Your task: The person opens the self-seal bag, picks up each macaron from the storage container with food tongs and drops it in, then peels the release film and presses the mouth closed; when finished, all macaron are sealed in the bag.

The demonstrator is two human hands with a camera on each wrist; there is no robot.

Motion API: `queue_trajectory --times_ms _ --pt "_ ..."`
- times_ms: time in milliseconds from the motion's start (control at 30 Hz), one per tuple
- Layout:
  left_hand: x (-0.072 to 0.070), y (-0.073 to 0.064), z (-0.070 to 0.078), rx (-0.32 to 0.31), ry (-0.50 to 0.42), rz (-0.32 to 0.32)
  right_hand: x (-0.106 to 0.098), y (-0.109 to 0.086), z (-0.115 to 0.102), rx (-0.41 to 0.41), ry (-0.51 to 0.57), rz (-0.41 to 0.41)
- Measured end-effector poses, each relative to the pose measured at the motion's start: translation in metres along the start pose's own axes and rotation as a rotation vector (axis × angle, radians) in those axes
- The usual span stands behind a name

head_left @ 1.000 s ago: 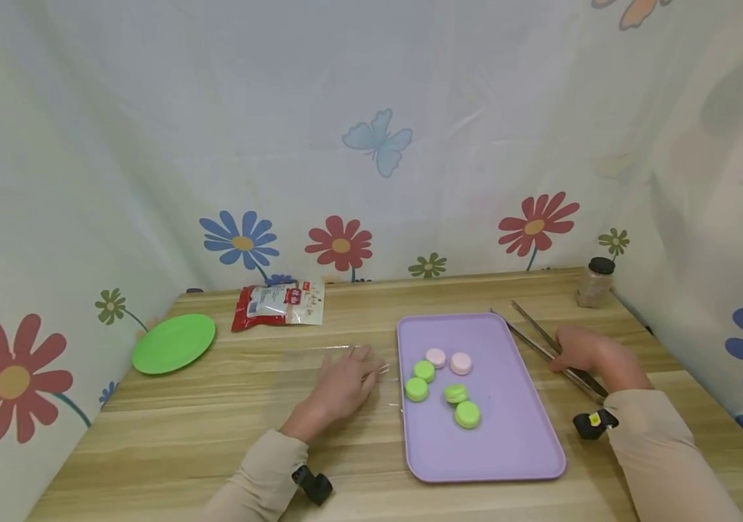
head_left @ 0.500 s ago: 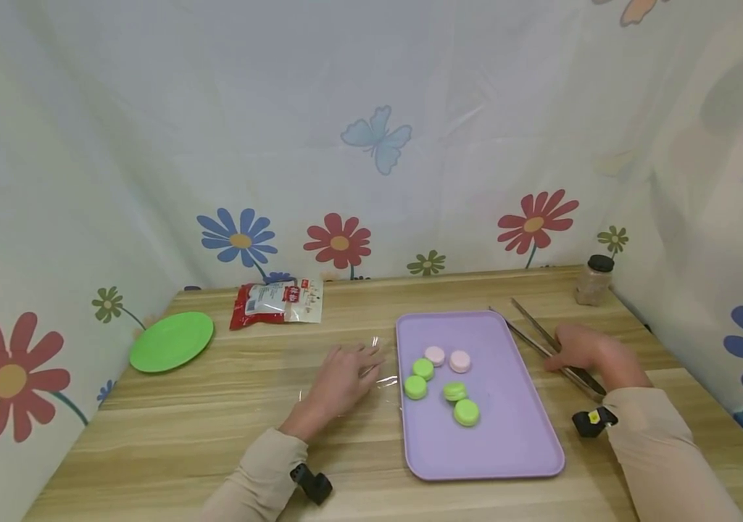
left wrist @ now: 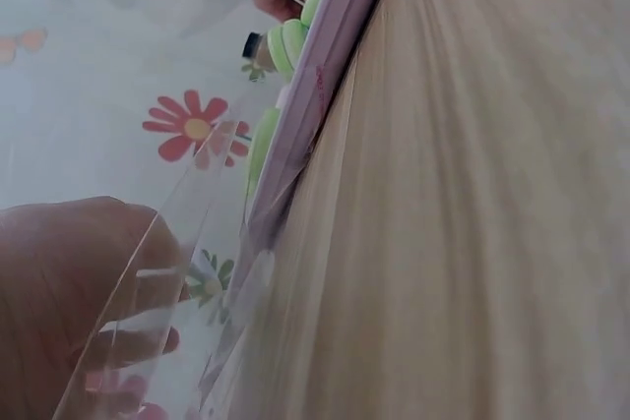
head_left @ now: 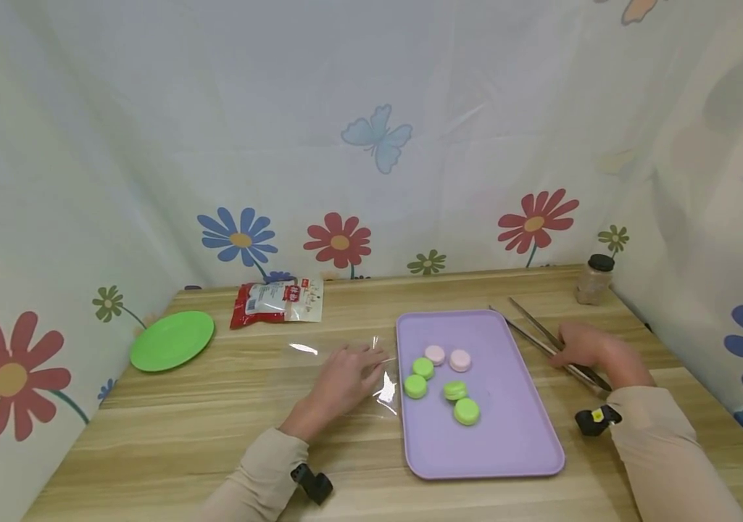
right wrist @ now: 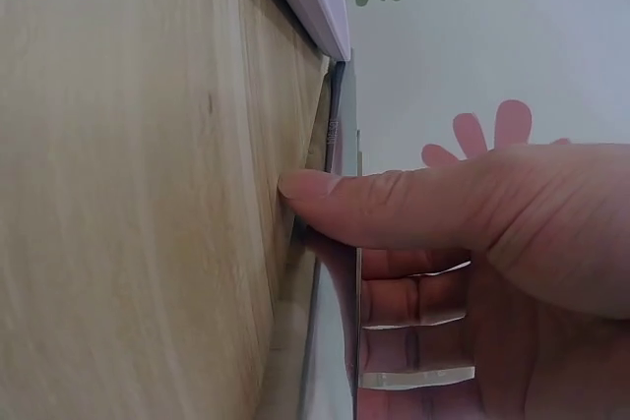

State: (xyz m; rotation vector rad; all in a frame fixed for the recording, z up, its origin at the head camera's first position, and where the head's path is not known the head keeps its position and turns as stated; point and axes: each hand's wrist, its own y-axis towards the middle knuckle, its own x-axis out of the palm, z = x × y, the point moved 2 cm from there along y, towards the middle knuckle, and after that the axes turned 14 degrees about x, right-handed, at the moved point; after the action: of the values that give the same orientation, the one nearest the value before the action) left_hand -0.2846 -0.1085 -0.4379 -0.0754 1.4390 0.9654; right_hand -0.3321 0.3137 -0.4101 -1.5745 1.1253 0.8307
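My left hand (head_left: 340,383) lies over a clear plastic sheet or bag (head_left: 387,395), left of a lilac tray (head_left: 495,449). Its fingers are fairly straight and point toward the tray. In the left wrist view the clear plastic (left wrist: 148,282) stretches below the palm, up off the table on that side. On the tray's far side, my right hand (head_left: 599,354) grips metal tongs (head_left: 530,337) lying slanted on the table. The right wrist view has the thumb (right wrist: 359,206) on one side of the tongs and the fingers on the other. The tongs' tips point away, spread apart.
Several green macarons (head_left: 467,412) and two pink macarons (head_left: 459,360) lie on the tray. A red-and-white food packet (head_left: 276,301) is at the back. A green plate (head_left: 172,341) sits at the left edge, and a black-lidded jar (head_left: 594,280) stands back right.
The clear plastic under my left hand has shifted and lifted, with brighter glints now showing. The left hand stays nearly in place. My right hand has moved slightly with the tongs.
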Motion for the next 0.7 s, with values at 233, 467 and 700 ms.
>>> queue_trajectory --times_ms 233,467,700 --pt "0.002 -0.004 -0.004 -0.097 -0.031 0.01 -0.001 0.002 0.009 -0.038 -0.002 0.041" --pt "0.004 -0.005 -0.007 -0.121 -0.066 0.054 -0.012 -0.006 0.008 -0.076 0.034 0.082" --pt "0.007 -0.005 -0.01 -0.205 -0.15 0.112 -0.015 -0.007 -0.004 -0.28 0.085 0.068"
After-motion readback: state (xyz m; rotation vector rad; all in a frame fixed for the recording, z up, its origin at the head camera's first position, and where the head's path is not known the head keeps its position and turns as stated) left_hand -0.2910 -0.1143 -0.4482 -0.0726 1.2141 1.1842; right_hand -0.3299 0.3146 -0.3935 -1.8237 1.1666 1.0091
